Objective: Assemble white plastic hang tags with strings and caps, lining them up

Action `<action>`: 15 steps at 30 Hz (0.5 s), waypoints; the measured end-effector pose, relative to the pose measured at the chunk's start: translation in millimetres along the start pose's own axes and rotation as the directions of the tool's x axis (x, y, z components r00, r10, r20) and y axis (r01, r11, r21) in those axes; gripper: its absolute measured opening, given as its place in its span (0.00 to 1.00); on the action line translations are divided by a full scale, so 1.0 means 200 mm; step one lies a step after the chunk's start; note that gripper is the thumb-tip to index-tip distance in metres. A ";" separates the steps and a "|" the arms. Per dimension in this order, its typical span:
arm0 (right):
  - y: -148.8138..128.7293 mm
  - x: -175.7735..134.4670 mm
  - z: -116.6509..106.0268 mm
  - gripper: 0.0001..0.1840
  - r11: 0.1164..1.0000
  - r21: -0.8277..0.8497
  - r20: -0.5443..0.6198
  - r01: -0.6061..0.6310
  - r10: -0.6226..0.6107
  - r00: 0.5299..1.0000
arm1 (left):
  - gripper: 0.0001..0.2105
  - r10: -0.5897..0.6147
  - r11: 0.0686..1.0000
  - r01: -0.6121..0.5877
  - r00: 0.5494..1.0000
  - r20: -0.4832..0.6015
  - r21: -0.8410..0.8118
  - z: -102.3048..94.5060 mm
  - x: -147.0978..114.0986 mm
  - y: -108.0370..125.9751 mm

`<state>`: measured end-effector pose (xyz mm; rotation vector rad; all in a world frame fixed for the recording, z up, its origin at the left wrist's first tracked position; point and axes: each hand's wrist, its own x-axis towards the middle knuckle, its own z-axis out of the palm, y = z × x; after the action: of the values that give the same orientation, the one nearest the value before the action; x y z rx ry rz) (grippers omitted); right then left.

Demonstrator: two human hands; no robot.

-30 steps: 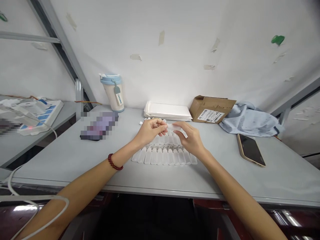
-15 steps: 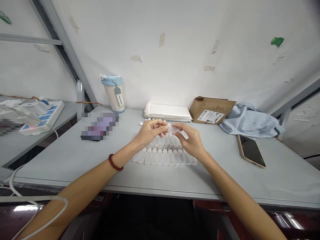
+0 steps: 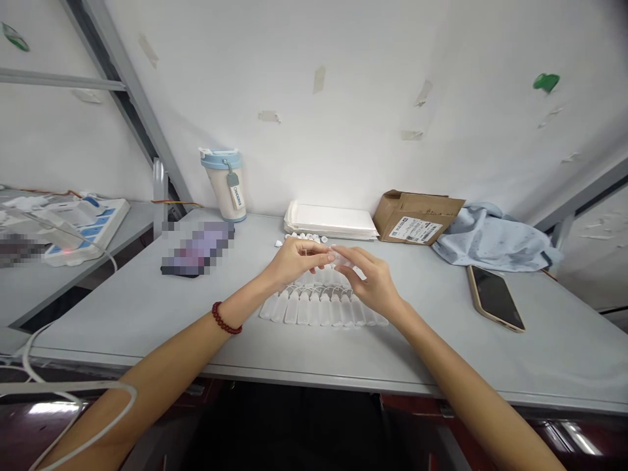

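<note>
Head view: The left hand (image 3: 297,261) and the right hand (image 3: 371,278) are brought together above the desk (image 3: 314,356), with the fingertips of both closed on one small translucent piece (image 3: 338,258). The piece is located between the two hands, about midway between the desk's left and right edges and toward its rear edge. Its long axis appears to run from one hand to the other, roughly parallel to the front edge; the fingers cover the ends, so this cannot be confirmed. The governing relation is judged to be end-to-end alignment across this fingertip gap; neither hand is clearly nearer, as both make contact. A row of translucent tags (image 3: 321,309) lies below the hands, toward the front edge, each tag's long axis pointing roughly front to rear, with cord loops at the rear ends. Small white parts (image 3: 301,237) lie behind the hands toward the rear edge, nearer the left hand.
</note>
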<state>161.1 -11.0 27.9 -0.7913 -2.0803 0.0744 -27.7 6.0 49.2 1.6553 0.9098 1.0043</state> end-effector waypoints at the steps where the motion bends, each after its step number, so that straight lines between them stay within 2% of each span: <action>1: 0.00 0.00 0.00 0.16 1.000 0.008 0.022 -0.001 0.001 1.000 | 0.11 0.000 1.000 0.000 1.000 0.008 0.012 0.00 0.00 0.00; 5: -0.01 0.01 -0.01 0.13 0.999 0.008 0.018 -0.035 0.035 0.999 | 0.14 -0.015 1.000 0.015 1.000 -0.004 -0.005 -0.02 0.02 0.01; 9: 0.00 0.02 -0.02 0.12 0.998 -0.026 -0.028 -0.060 0.059 0.998 | 0.19 -0.054 0.998 0.047 0.984 -0.168 -0.046 -0.09 0.05 -0.01; 11: 0.01 0.02 -0.02 0.12 0.997 -0.043 -0.031 -0.069 0.068 0.997 | 0.16 -0.008 0.991 0.039 0.972 -0.236 0.129 -0.14 0.07 -0.04; 13: 0.01 0.01 -0.02 0.13 0.996 -0.053 -0.025 -0.072 0.070 0.997 | 0.11 0.113 0.899 0.002 0.965 -0.236 0.438 -0.18 0.09 -0.09; 15: 0.02 0.01 -0.01 0.13 0.996 -0.061 -0.024 -0.064 0.062 0.998 | 0.09 0.163 0.798 -0.015 0.968 -0.192 0.603 -0.21 0.10 -0.13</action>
<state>164.4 -6.6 29.4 -0.8914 -2.0450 0.0362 -61.3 45.8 36.8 2.1494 1.4308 1.0564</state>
